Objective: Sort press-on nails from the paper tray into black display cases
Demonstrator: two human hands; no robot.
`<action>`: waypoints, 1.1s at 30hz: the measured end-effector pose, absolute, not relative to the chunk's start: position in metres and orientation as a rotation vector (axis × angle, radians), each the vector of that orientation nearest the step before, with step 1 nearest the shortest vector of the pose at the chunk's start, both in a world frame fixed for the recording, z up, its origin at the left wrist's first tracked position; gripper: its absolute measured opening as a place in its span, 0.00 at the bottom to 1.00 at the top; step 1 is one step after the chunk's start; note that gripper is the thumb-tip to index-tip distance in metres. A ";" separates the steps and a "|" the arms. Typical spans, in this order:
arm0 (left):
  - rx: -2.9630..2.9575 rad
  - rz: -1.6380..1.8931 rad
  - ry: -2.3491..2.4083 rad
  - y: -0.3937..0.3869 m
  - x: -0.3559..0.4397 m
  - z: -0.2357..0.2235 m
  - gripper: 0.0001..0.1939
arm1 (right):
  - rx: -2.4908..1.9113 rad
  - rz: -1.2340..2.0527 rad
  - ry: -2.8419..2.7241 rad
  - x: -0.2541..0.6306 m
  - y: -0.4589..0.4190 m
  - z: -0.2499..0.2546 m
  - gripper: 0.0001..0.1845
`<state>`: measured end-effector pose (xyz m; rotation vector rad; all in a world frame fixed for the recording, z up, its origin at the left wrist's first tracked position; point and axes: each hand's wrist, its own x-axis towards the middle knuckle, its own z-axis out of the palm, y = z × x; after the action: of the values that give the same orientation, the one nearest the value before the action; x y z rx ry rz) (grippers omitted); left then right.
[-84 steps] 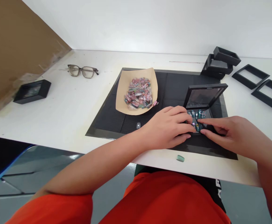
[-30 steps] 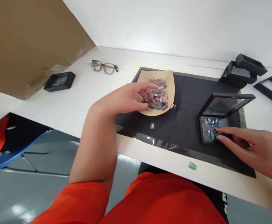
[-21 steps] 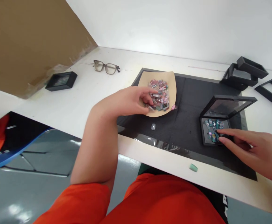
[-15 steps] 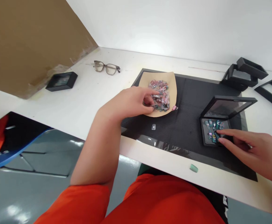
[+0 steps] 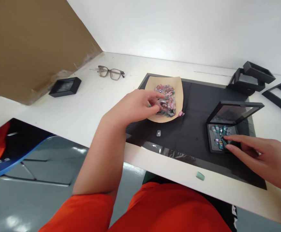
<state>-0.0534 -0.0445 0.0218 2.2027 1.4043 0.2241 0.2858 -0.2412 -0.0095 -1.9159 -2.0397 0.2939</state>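
Note:
My left hand (image 5: pixel 142 104) is over the tan paper tray (image 5: pixel 179 87), fingers apart and dipping into a pile of decorated press-on nails (image 5: pixel 166 104). I cannot see any nail gripped there; the curled fingers are partly hidden. At the right, my right hand (image 5: pixel 253 151) has thumb and index finger closed on a teal press-on nail (image 5: pixel 223 141) inside a small black display box (image 5: pixel 211 146). The box's clear-windowed lid (image 5: pixel 237 112) is tilted up. Several teal nails with star, moon and pink decorations lie in two rows on its grey bed.
A grey nail (image 5: pixel 158 133) lies on the black mat (image 5: pixel 198 96), a green nail (image 5: pixel 200 176) on the table's front edge. Black frames (image 5: pixel 248 79) are stacked at back right. Eyeglasses (image 5: pixel 110 72) and another black box (image 5: pixel 65 87) sit left. A pink clip (image 5: pixel 181 113) is on the tray.
My left hand has gone from the display box to the paper tray and shifted slightly right over the pile. My right hand has stayed at the box. The view has turned left.

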 end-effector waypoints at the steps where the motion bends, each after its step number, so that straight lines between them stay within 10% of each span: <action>1: 2.197 0.215 1.405 -0.044 -0.054 0.021 0.29 | -1.923 0.318 -2.042 0.287 -0.241 -0.010 0.39; 33: 2.285 0.453 1.227 -0.045 -0.053 0.015 0.26 | -1.995 0.369 -1.982 0.283 -0.243 -0.009 0.42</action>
<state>-0.0529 -0.0451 0.0148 2.2855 1.2266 0.4531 0.2825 -0.2426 -0.0091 -1.9953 -1.9818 0.3691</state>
